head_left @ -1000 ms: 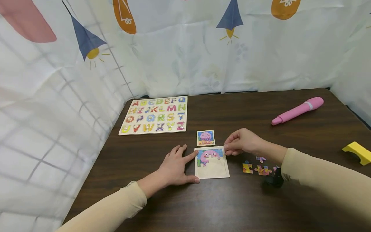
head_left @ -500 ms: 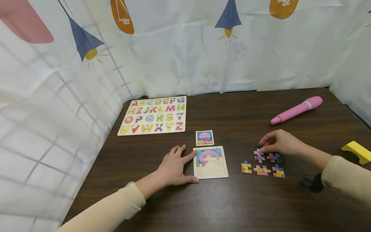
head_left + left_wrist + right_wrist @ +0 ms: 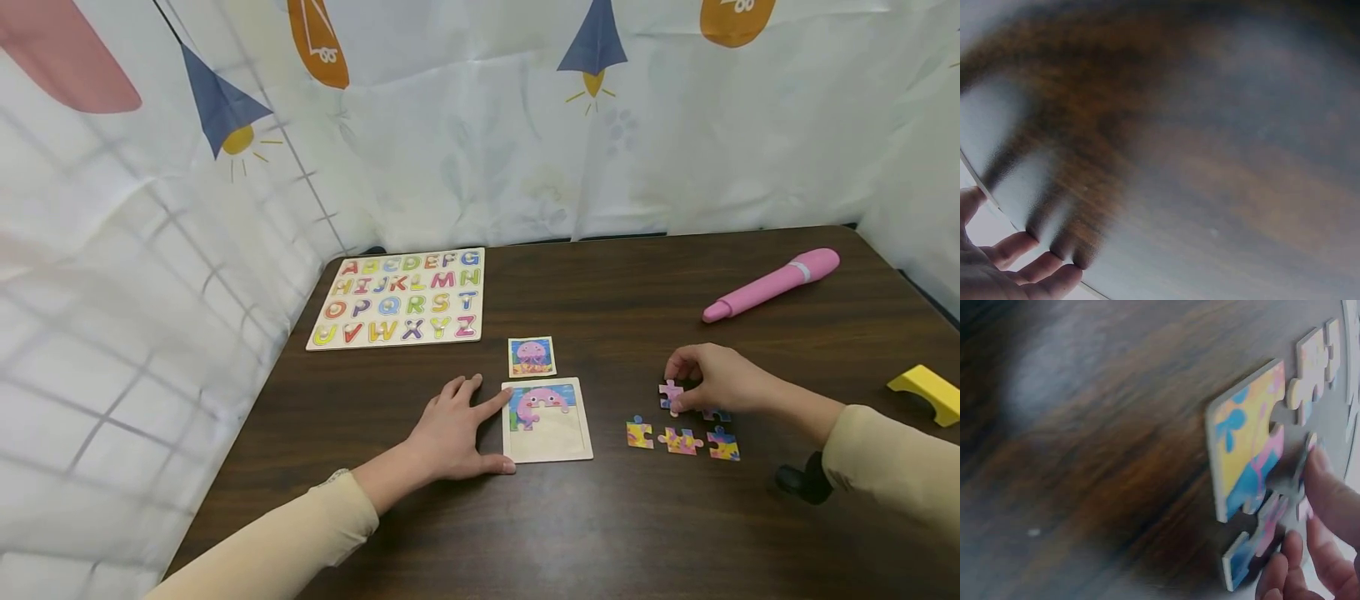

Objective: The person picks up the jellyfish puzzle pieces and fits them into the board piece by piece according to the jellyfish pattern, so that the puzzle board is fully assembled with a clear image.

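Observation:
My left hand (image 3: 457, 433) lies with fingers spread, index finger and thumb at the left edge of a wooden puzzle tray (image 3: 558, 442). In that tray, the upper part of a pink jellyfish picture is filled in; the rest is bare wood. To the right, my right hand (image 3: 723, 379) pinches a pink and blue jigsaw piece (image 3: 667, 388) between thumb and fingers. Below it lie a yellow corner piece (image 3: 639, 434), a yellow-pink piece (image 3: 681, 442) and a yellow-blue corner piece (image 3: 1241, 440). Another piece (image 3: 716, 415) is partly hidden under the right hand.
A small jellyfish picture card (image 3: 532, 357) lies just behind the tray. An alphabet board (image 3: 397, 298) is at the back left. A pink pen-shaped object (image 3: 772, 285) lies at the back right, and a yellow arch block (image 3: 926, 393) near the right edge.
My right hand has moved from the tray's upper right corner over to the loose pieces and taken hold of the pink and blue one. The left hand stays in place.

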Motion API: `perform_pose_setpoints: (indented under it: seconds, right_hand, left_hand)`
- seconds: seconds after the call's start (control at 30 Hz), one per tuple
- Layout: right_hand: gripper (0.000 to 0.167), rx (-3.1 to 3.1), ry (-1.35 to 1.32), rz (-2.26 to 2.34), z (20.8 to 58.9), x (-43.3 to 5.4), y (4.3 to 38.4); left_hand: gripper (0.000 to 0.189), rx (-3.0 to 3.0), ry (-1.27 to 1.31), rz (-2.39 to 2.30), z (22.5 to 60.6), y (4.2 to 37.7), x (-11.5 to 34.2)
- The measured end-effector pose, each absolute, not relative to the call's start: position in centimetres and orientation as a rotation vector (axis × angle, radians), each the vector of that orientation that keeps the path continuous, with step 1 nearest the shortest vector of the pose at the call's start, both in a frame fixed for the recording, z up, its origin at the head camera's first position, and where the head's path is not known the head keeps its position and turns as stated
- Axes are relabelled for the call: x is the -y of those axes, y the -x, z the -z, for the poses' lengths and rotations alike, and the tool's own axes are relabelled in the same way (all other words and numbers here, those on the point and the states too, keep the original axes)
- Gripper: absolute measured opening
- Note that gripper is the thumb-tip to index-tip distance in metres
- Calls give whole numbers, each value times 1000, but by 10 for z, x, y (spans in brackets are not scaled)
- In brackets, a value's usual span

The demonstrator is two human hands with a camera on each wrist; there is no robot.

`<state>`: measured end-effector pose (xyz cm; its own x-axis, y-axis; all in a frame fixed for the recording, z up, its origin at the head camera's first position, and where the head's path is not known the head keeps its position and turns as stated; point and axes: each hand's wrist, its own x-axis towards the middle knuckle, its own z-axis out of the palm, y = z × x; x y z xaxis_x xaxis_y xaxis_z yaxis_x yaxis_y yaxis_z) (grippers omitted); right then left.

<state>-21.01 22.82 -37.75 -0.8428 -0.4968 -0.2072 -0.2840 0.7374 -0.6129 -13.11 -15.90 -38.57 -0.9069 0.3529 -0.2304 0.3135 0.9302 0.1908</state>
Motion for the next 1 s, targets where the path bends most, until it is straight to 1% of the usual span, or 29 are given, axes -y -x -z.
perform_pose_setpoints:
  seconds: [0.3, 0.47, 0.63, 1.0]
  right_hand:
    - [28, -2540, 557, 1034, 379, -220, 218]
    - [33, -2481, 447, 1125, 373, -204, 220]
    - [34, -2313, 356, 1232, 367, -178, 218]
    - [22, -2098, 319, 1280, 377, -106, 200]
  left_hand:
    - [96, -2823, -498, -226, 385, 130, 159]
    - [96, -2826, -500, -218, 385, 130, 159]
    - [96, -2821, -497, -211, 385, 131, 159]
    - [96, -2828, -507, -193, 388, 131, 160]
